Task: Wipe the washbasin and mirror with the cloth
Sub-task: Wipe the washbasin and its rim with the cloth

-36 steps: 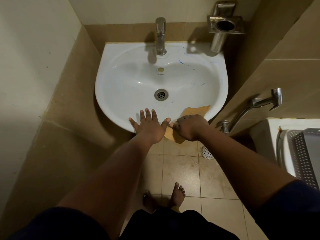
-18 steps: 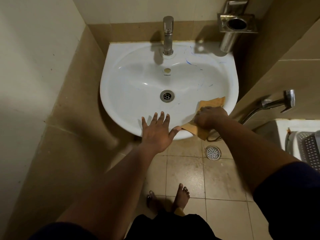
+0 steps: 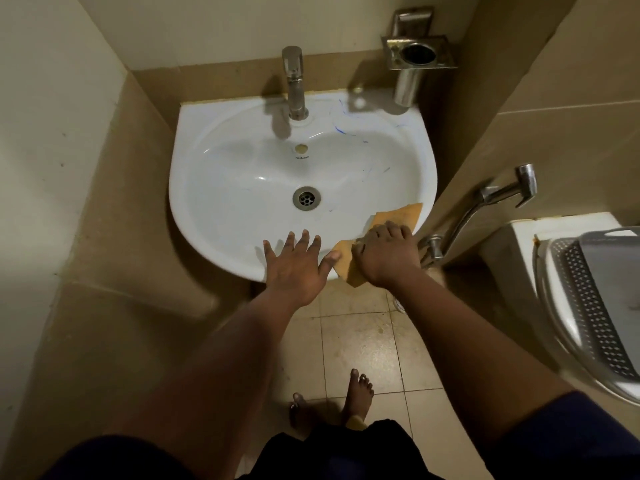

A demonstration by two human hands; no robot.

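While right hand (image 3: 386,256) presses down, cloth (image 3: 398,216) lies beneath, on washbasin (image 3: 214,216) rim.

The white basin (image 3: 242,174) lies ahead of both hands, its front rim under them; faint blue marks streak its right side. The orange cloth (image 3: 398,216) lies flat over the front-right rim, pressed under the right hand (image 3: 386,252), corners sticking out beyond the knuckles and below the wrist.

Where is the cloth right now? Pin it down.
In the head view, the cloth lies on the washbasin's front-right rim, pressed under the right hand, just right of the left hand.
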